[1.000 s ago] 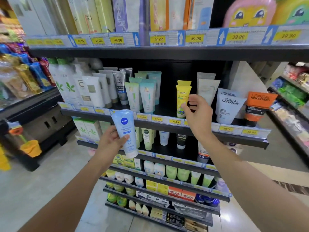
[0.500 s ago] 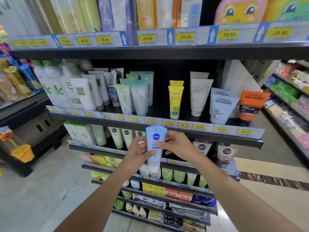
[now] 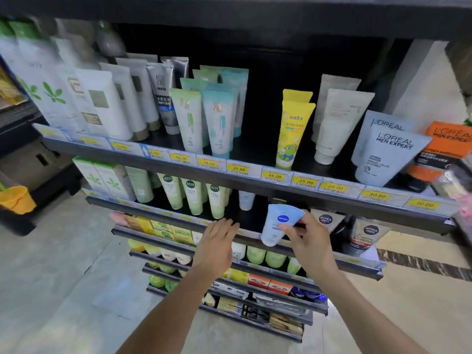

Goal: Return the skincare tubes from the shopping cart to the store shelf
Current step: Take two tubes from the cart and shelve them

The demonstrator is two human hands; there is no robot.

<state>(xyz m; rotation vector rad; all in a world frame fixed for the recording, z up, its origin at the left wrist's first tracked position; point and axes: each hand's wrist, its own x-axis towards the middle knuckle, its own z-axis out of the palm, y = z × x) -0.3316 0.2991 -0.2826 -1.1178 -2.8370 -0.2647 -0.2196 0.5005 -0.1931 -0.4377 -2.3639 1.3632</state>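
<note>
A light blue Nivea tube stands cap-down at the front edge of the second shelf, left of two Nivea Men tubes. My right hand pinches the blue tube's right side with thumb and fingertips. My left hand hovers flat and empty to the tube's left, fingers straight over the shelf edge. The shopping cart is out of view.
The shelf above carries rows of upright tubes: green ones, a yellow one, L'Oreal tubes. Pale green tubes stand left on the second shelf. Lower shelves hold more products. An orange cup hangs at far left.
My left hand has let go of the blue tube and opened. My right hand has carried the tube right and down onto the second shelf. The camera has tilted downward.
</note>
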